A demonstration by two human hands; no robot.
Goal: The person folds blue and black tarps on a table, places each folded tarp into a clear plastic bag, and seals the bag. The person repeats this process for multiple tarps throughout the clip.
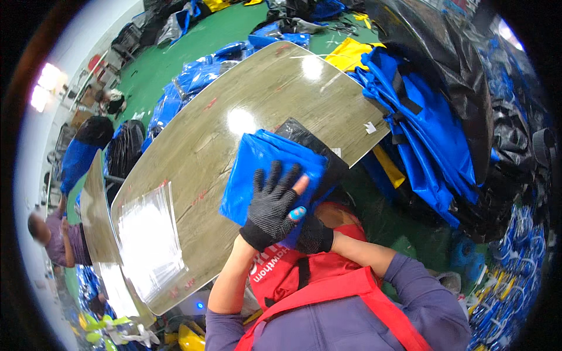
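Fingers (pixel 275 181) of the left hand (pixel 270 207), in a black knit glove, spread flat on a folded blue bag (pixel 263 158) at the near edge of the table (pixel 234 105). Right hand (pixel 315 234), also gloved, sits under the bag's near corner; whether its fingers are closed cannot be told. Beneath the bag lies a black sheet (pixel 310 143). Clear plastic sleeves (pixel 149 240) are stacked to the left, their contents unseen.

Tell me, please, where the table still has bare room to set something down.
The table is bare across its far half, between the folded blue bag and the far edge, and between that bag and the clear sleeve stack. It is crowded near the left hand and right hand.
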